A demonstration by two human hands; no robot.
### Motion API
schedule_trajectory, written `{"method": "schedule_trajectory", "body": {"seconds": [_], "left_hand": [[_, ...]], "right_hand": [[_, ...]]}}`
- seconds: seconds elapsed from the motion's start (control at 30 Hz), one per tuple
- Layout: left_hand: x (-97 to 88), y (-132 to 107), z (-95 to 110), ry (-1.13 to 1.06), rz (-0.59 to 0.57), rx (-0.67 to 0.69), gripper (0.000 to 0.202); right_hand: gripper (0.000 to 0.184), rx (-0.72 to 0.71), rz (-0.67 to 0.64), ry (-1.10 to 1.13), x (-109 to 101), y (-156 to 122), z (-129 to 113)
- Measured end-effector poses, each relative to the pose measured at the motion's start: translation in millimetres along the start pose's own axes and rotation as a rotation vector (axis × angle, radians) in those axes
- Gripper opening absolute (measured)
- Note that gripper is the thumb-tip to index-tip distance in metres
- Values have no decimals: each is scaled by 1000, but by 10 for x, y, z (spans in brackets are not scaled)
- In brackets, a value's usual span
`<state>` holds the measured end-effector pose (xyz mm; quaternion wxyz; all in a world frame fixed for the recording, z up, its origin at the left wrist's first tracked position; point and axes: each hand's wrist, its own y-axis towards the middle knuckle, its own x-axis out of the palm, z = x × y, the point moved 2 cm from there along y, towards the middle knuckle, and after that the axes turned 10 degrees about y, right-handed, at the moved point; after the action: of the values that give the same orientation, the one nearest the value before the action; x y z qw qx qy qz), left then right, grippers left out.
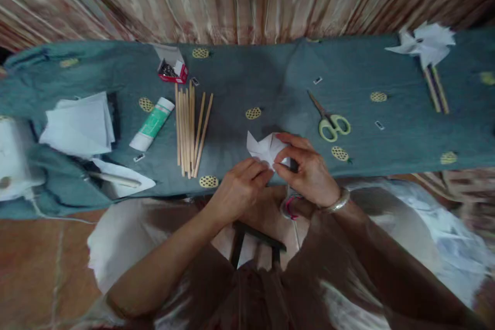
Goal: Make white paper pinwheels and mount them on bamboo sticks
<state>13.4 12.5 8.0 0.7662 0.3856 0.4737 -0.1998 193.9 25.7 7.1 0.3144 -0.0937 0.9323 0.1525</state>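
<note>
White folded paper [266, 148] sits at the near edge of the teal cloth [270, 77], pinched from both sides: left hand [237, 191] closed on its near corner, right hand [309, 172] curled over the right flap, thumb and forefinger nipped tight. From my remote seat I judge the fold wants its edges matched first, then pressing flat against the cloth. Scissors [330, 121] and wooden sticks [189, 129] lie well apart on either side.

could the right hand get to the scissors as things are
Probably yes: the scissors lie on the cloth just beyond the right hand with nothing between them. But it and the left hand pinch the folded paper, so it would have to let go.
</note>
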Motion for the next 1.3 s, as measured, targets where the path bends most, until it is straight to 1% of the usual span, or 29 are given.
{"method": "schedule_trajectory", "body": {"seconds": [0.1, 0.27, 0.53, 0.63, 0.8, 0.97, 1.13, 1.3], "left_hand": [[22, -6, -8, -1, -2, -3, 17], [33, -8, -9, 1, -11, -7, 18], [40, -10, -7, 4, -23, -14, 17], [40, -15, -11, 11, -39, -20, 18], [33, -13, -5, 13, -54, -33, 16], [36, -2, 5, -2, -29, -65, 16], [34, -10, 4, -20, -25, -77, 18], [35, -9, 0, -33, -43, -89, 16]], "right_hand": [[4, 2, 3, -3, 1, -11, 6], [13, -56, 13, -20, 9, -35, 17], [22, -102, -26, -125, 25, -81, -29], [27, -127, -40, -182, 80, -118, -77], [33, -86, -14, -234, 203, -177, -103], [31, -107, -9, -259, 199, -177, -72], [31, -68, 29, -258, 207, -180, -65], [31, -115, 65, -323, 232, -184, -79]]}}
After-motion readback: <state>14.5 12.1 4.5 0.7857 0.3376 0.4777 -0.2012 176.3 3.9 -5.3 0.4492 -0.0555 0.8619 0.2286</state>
